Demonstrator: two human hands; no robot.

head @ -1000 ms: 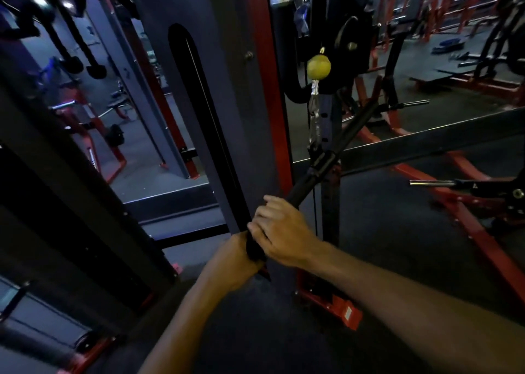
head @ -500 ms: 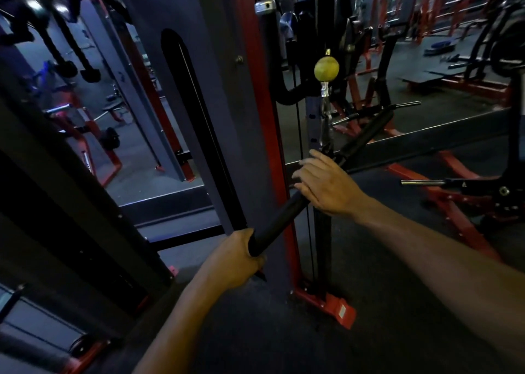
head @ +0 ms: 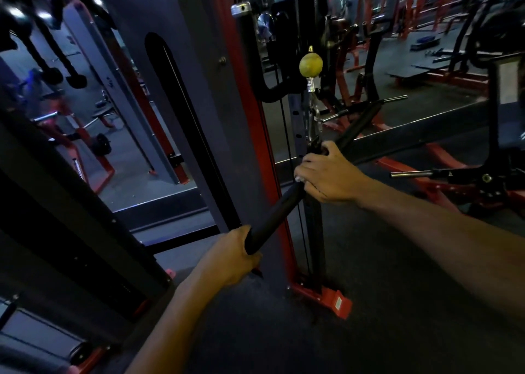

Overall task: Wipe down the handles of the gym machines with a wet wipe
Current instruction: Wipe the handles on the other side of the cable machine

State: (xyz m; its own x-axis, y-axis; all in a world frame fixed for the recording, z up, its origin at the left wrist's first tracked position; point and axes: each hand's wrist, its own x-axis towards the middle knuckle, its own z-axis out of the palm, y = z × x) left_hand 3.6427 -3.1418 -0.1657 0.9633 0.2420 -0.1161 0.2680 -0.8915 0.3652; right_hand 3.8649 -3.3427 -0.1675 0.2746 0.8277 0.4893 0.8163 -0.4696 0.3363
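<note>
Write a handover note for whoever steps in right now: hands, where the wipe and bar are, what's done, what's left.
Left hand grips the near end of the black cable bar, steadying it. Right hand is wrapped round the bar's middle by the cable clip, a white wet wipe showing under its fingers. Near grip looks covered; the far grip beyond the clip remains, then the other machines.

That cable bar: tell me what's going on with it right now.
A person is wiping down the black straight bar that hangs from a cable machine, below a yellow stopper ball. The left hand grips the bar's near end to steady it. The right hand is wrapped round the bar's middle, near the swivel, with a bit of pale wet wipe showing under its fingers. The far half of the bar is bare of any hand.
</note>
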